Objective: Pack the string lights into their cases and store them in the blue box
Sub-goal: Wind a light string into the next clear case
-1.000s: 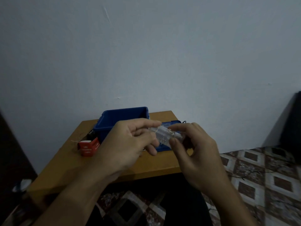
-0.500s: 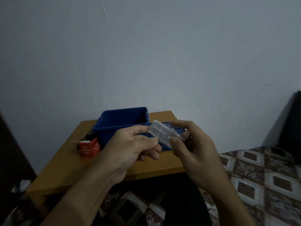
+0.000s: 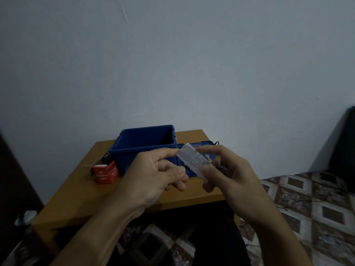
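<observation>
Head view: we see left hand and right hand pinching the clear oblong plastic light case above the wooden tabletop near its right edge, before the blue plastic box; stray wire may jam it.

Blue box; red carton; clear case; mat diamond-patterned, maybe brown.

Both our forearms reach forward; our left hand pinches the upper end of the clear case, our right hand grips its lower end.
</observation>
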Demonstrator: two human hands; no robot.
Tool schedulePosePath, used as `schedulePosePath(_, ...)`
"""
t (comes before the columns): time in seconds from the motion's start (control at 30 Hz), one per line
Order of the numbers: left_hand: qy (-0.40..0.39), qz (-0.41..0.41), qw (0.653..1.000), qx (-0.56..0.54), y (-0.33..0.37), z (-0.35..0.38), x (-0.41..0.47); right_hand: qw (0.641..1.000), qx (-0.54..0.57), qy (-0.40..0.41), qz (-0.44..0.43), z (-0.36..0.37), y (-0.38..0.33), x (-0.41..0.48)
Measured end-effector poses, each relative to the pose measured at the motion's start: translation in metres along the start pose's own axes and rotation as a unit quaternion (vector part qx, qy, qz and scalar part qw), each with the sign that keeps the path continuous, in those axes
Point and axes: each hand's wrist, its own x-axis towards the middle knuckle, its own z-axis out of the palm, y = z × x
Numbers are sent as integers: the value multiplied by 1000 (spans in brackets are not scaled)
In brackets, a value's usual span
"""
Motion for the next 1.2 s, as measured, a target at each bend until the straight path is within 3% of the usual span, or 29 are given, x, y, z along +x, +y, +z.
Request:
schedulePosePath(0.57,13,22,997,-75,-6,5,1,988,142,-4,57,1,-3,1)
schedulePosePath(0.87,-16,36,992,-118,-10,3,1,925,334,-59,172,3,-3,7)
schedulePosePath(1.2,-14,58,992,-108,-14,-1,4,870,421,-93,240,16,-4,8)
